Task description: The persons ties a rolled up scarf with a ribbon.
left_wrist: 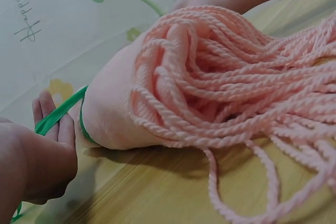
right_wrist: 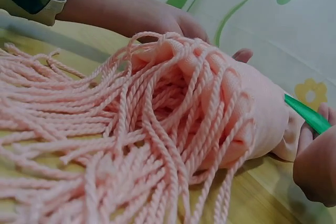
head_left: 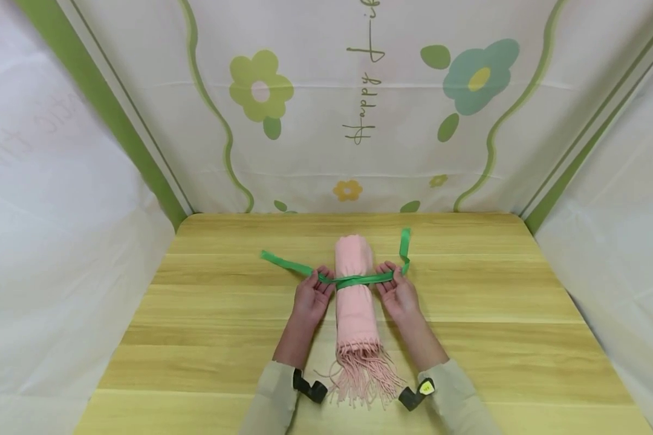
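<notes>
Two hands (head_left: 312,296) (head_left: 400,297), one pink scarf (head_left: 357,314), one green ribbon (head_left: 378,279), two wrist cameras (head_left: 318,392) (head_left: 411,399), one table (head_left: 207,338)

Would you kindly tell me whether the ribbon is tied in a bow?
No, the ribbon shows no bow loops, and its two ends extend past the left hand and right hand.

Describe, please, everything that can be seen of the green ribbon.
The green ribbon looks like a long, narrow strip of thin fabric. It goes round the rolled pink scarf near its middle, where the cloth puckers, and appears crossed on top, without a bow. The left hand and right hand pinch it on either side. Beyond them, its left tail slants out over the wooden table; its right tail bends toward the far edge.
</notes>
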